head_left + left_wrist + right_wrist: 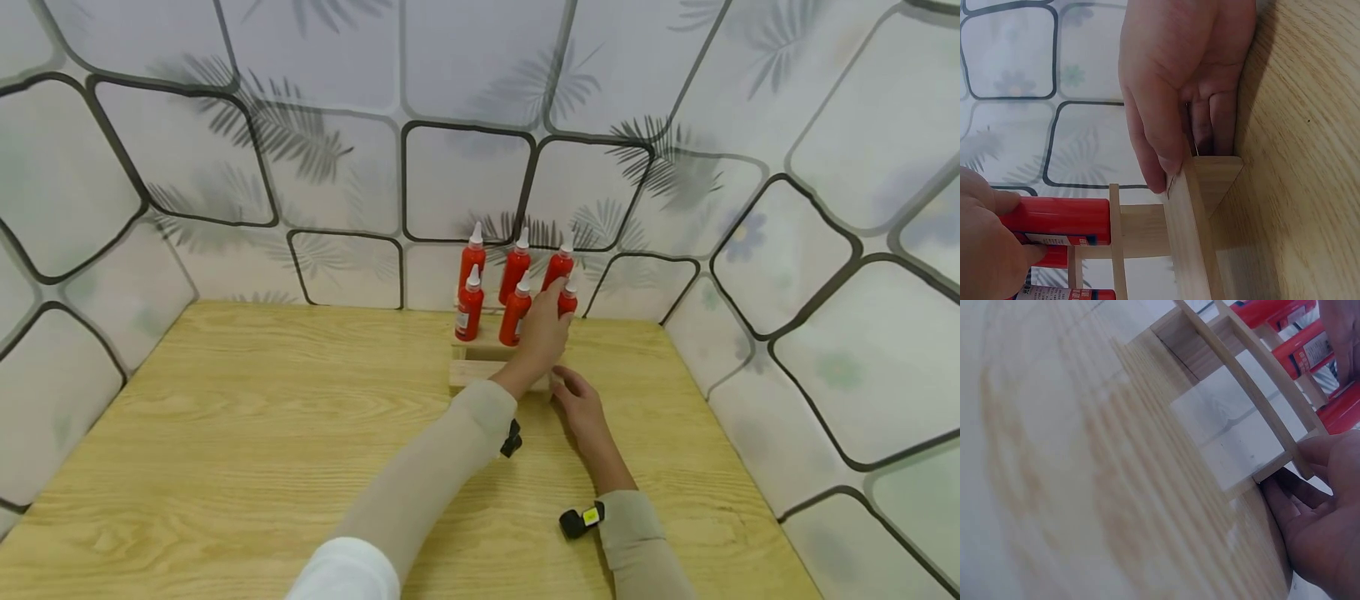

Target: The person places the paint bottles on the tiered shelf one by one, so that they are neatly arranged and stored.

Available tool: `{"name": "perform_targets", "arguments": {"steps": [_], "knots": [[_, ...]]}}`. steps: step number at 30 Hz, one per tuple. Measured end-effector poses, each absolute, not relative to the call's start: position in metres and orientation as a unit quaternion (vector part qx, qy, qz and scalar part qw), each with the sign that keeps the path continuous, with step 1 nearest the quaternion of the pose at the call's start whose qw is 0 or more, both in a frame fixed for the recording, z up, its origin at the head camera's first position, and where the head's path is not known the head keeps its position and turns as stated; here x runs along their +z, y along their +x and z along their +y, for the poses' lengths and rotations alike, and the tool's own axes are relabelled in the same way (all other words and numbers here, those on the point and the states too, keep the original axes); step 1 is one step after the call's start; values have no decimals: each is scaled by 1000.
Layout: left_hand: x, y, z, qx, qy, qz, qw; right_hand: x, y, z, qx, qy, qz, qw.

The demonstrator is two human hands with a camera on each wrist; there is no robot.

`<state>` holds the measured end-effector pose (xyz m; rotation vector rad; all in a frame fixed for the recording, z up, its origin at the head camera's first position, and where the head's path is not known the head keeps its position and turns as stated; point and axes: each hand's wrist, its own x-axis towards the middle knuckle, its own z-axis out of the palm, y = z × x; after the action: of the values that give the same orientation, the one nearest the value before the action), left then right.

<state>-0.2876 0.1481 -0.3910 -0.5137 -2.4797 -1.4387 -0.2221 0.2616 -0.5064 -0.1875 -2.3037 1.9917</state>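
A small tiered wooden rack [480, 373] stands against the wall, with red bottles with white pointed nozzles in two rows. My left hand [543, 333] reaches across the rack and grips the front-right bottle [567, 302], thumb and fingers around its sides. In the left wrist view that bottle [1066, 215] stands upright on the rack's shelf board. Lower down, my right hand [583, 410] pinches the rack's right end. Its fingers [1154, 119] bend over the end of the front board [1188, 231]. In the right wrist view, the right hand [1329, 525] is at the rack's lower corner.
Other red bottles, including the front-left bottle [469, 310] and the front-middle bottle [512, 320], stand close together beside the left hand. The wood-grain table [262, 425] extends left and toward me. A patterned wall [345, 267] stands right behind the rack, with another at the right.
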Motion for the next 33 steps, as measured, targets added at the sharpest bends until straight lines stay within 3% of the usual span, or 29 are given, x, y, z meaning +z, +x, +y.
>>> {"name": "perform_targets", "arguments": {"steps": [10, 17, 26, 33], "knots": [[-377, -284, 148, -508, -177, -835, 112, -507, -224, 263, 629, -68, -773, 51], [-362, -281, 136, -518, -207, -818, 137, -505, -225, 262, 652, -68, -754, 39], [-346, -263, 104, -572, -273, -763, 127, -509, -225, 262, 653, -67, -753, 33], [-347, -240, 66, -585, -277, -755, 105, -506, -225, 263, 628, -72, -774, 31]]}}
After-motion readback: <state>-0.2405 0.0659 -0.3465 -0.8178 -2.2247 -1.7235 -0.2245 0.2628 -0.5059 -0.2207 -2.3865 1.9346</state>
